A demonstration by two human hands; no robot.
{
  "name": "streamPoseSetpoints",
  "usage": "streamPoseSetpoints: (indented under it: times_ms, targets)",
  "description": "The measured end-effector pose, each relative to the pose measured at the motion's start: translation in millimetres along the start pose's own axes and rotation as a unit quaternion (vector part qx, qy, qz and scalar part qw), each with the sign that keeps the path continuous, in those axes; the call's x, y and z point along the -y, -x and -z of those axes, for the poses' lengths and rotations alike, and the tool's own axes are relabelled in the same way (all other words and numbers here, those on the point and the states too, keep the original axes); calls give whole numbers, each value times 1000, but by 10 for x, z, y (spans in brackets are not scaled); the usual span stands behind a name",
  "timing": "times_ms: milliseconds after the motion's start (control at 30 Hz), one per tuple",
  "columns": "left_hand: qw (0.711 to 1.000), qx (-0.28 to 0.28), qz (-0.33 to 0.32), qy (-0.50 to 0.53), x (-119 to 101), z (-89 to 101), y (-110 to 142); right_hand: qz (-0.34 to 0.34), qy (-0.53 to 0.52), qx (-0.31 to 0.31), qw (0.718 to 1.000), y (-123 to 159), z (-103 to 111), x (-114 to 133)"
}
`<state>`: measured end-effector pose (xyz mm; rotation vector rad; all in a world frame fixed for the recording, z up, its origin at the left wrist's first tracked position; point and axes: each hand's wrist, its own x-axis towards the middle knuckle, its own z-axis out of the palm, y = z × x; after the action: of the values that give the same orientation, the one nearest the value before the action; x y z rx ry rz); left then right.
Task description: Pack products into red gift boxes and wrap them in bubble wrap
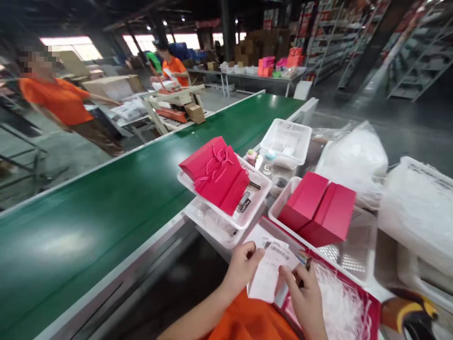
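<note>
My left hand (244,267) pinches the left edge of a white printed paper slip (267,278) with a barcode, between thumb and fingers. At the slip's right edge, my right hand (302,290) is closed, thumb on the paper and fingers curled. Whether those fingers hold anything more I cannot make out. A second paper seems to lie behind the slip. Beneath my hands is an open red box (373,314) holding white shredded paper filler (341,302). Beyond the slip, red gift bags (219,174) with cord handles rest on a white basket (260,208).
Two red boxes (318,208) stand in another white basket (366,255). A green conveyor belt (141,189) runs along the left. A yellow-and-black tool (414,314), possibly a tape dispenser, lies lower right. Filled plastic bags (357,151) sit behind. Co-workers in orange stand across the belt.
</note>
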<state>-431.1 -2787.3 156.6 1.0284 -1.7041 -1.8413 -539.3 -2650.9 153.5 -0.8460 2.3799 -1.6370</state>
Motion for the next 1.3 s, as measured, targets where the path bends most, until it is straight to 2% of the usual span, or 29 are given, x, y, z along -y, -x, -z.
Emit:
streamPoseSetpoints:
  times_ms: [100, 167, 267, 333, 400, 533, 667, 767, 833, 933, 1100, 1200, 1300]
  targets:
    - [998, -32, 13, 50, 36, -86, -60, 32, -39, -30, 998, 106, 258, -35]
    - [993, -60, 14, 97, 19, -98, -128, 77, -98, 2, 992, 201, 455, -49]
    - [982, -91, -21, 165, -87, -99, -240, 138, -191, 64, 970, 335, 708, -45]
    - [977, -105, -50, 179, -192, -115, -288, 162, -215, 74, 960, 393, 805, -37]
    - [976, -112, -73, 170, -286, -148, -303, 163, -229, 53, 958, 419, 843, -33]
    - [987, -80, -102, 99, -341, -225, -281, 133, -282, -3, 950, 393, 861, -39]
    - [990, -82, -105, 37, -313, -253, -299, 157, -250, 34, 955, 334, 934, -79]
    - [986, -100, -131, -19, -382, -270, -320, 168, -208, 62, 961, 318, 978, -140]
    - [980, -105, -165, -21, -463, -297, -312, 179, -184, 85, 963, 317, 976, -165]
    - [975, -71, -208, 13, -572, -352, -263, 191, -161, 82, 965, 322, 934, -140]
    - [970, -41, -234, 50, -680, -386, -176, 171, -133, 68, 974, 380, 897, -121]
    - [967, -29, -248, 50, -741, -367, -144, 92, -124, 63, 986, 423, 934, -228]
    - [965, -15, -258, 50, -797, -354, -119, 7, -165, 46, 985, 413, 977, -293]
